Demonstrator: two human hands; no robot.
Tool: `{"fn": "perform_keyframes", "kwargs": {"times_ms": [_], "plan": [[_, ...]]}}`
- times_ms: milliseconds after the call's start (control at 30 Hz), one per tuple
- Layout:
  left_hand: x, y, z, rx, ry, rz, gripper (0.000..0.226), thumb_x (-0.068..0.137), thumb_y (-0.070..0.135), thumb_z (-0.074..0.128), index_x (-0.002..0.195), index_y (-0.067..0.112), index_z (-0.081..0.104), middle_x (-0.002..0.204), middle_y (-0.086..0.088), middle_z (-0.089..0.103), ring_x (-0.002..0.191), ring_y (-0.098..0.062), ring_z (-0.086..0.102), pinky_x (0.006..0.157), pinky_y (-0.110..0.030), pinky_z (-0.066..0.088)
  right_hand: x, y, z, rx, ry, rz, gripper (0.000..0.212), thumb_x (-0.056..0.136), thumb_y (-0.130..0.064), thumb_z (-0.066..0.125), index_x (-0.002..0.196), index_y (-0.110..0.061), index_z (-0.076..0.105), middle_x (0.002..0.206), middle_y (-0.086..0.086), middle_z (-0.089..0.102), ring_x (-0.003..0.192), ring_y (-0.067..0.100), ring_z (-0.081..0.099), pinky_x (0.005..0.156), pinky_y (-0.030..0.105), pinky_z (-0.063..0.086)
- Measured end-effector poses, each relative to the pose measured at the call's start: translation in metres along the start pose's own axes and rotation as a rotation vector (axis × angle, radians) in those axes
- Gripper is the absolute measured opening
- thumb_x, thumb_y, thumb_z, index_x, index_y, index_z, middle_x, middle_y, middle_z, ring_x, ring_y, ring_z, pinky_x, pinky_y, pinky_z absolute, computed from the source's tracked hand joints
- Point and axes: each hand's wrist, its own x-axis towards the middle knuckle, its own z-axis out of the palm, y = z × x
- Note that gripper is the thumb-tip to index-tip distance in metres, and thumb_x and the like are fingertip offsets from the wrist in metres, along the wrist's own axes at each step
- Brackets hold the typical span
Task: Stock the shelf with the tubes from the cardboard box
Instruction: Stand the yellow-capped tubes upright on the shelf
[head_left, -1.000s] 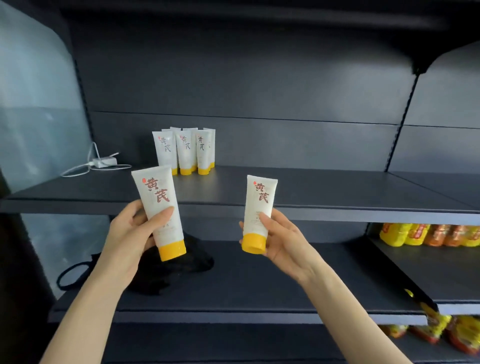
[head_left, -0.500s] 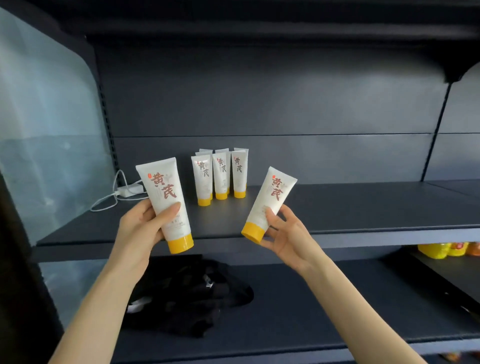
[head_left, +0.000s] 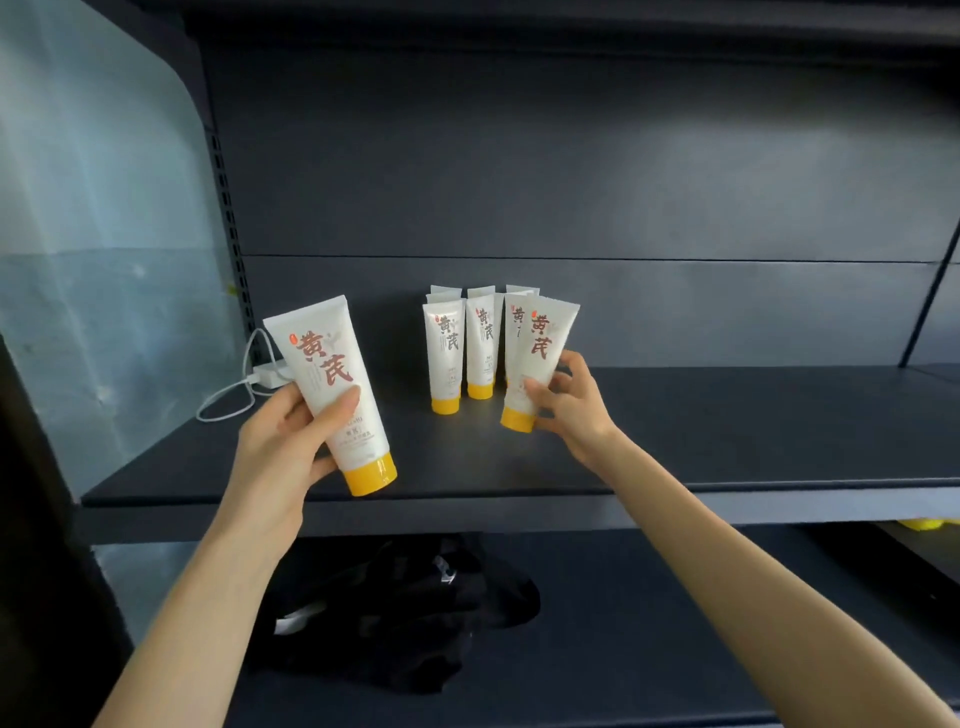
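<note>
- The right hand (head_left: 569, 410) pinches the right-hand tube (head_left: 540, 358) low down, thumb and fingertips just above the yellow cap. My guess is the low grip gives better control over where the cap lands.
- That tube is cap-down at the shelf (head_left: 727, 431), its top leaning right, directly in front of the rightmost of the standing tubes (head_left: 467, 348). I honestly can't tell if the cap is touching the board yet.
- The standing tubes all sit on their caps with labels facing out, lined up front to back. That makes sense, since the flat cap is the only end a tube can stand on, and the labels face the shopper.
- The left hand (head_left: 291, 441) is wrapped round the middle of the left-hand tube (head_left: 335, 384), thumb across the label. It's held over the shelf's front edge, well apart from the group. It looks parked out of the way until its turn, already cap-down.
- The group is packed tight, so I reckon a careless nudge could topple a few.
- Other stuff: a white cable (head_left: 244, 384) sits at the shelf's back left, and a black bundle (head_left: 395, 613) lies on the shelf below. The cardboard box isn't in view.
</note>
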Motion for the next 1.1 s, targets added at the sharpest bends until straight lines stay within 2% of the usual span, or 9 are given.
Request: {"fn": "perform_keyframes", "kwargs": {"times_ms": [133,333,467,567,700,933,1033,1100], "plan": [[0.008,-0.003,-0.001,0.022,-0.020,0.004,0.028,0.085,0.012,0.063,0.111,0.021,0.063,0.102,0.011,0.072,0.095,-0.008,0.068,0.074,-0.032,0.053,0.035,0.015,0.014,-0.184,-0.008,-0.051,0.041,0.089,-0.005,0.061,0.122,-0.017,0.042,0.121,0.011,0.057,0.111,0.027,0.058,0.087,0.050,0.054],[0.017,-0.008,0.002,0.025,-0.016,0.002,0.030,0.083,0.011,0.064,0.112,0.020,0.063,0.102,0.009,0.072,0.094,-0.007,0.068,0.072,-0.032,0.053,0.063,0.031,0.028,-0.283,0.013,-0.069,0.047,0.090,-0.003,0.060,0.130,-0.013,0.038,0.129,0.009,0.053,0.105,0.014,0.054,0.085,0.031,0.052],[0.020,-0.012,0.004,0.030,-0.005,-0.006,0.030,0.082,0.010,0.064,0.111,0.020,0.063,0.101,0.009,0.072,0.093,-0.007,0.068,0.072,-0.032,0.053,0.071,0.036,0.032,-0.353,0.047,-0.067,0.045,0.090,-0.007,0.061,0.129,-0.012,0.040,0.131,0.008,0.053,0.117,0.023,0.055,0.091,0.033,0.049],[0.021,-0.015,0.007,0.036,-0.006,-0.012,0.029,0.082,0.011,0.064,0.110,0.020,0.063,0.100,0.010,0.072,0.093,-0.007,0.068,0.072,-0.032,0.053,0.076,0.036,0.032,-0.394,0.063,-0.055,0.042,0.090,-0.009,0.062,0.127,-0.011,0.043,0.128,0.009,0.054,0.117,0.024,0.055,0.087,0.029,0.048],[0.022,-0.017,0.013,0.047,-0.013,-0.020,0.031,0.081,0.012,0.065,0.111,0.017,0.063,0.102,0.008,0.072,0.094,-0.008,0.068,0.073,-0.034,0.054,0.082,0.037,0.033,-0.427,0.076,-0.041,0.041,0.089,-0.010,0.062,0.126,-0.011,0.043,0.127,0.009,0.054,0.117,0.025,0.055,0.093,0.037,0.049],[0.022,-0.021,0.016,0.053,-0.020,-0.036,0.036,0.078,0.013,0.067,0.113,0.015,0.063,0.104,0.004,0.072,0.097,-0.012,0.068,0.076,-0.037,0.054,0.091,0.041,0.033,-0.438,0.071,-0.016,0.041,0.088,-0.013,0.064,0.124,-0.010,0.044,0.127,0.009,0.055,0.114,0.023,0.055,0.092,0.036,0.050],[0.023,-0.020,0.016,0.045,-0.033,-0.049,0.036,0.077,0.015,0.067,0.113,0.015,0.063,0.103,0.003,0.072,0.097,-0.013,0.067,0.075,-0.039,0.054,0.091,0.040,0.026,-0.419,0.049,0.021,0.043,0.087,-0.019,0.067,0.123,-0.010,0.046,0.126,0.007,0.054,0.103,0.017,0.054,0.087,0.034,0.053],[0.024,-0.018,0.017,0.035,-0.047,-0.048,0.032,0.079,0.013,0.066,0.111,0.016,0.063,0.101,0.004,0.072,0.095,-0.012,0.068,0.074,-0.039,0.054,0.086,0.037,0.020,-0.420,0.078,0.015,0.042,0.088,-0.022,0.065,0.125,-0.012,0.046,0.128,0.003,0.052,0.103,0.015,0.053,0.082,0.029,0.049]]}}
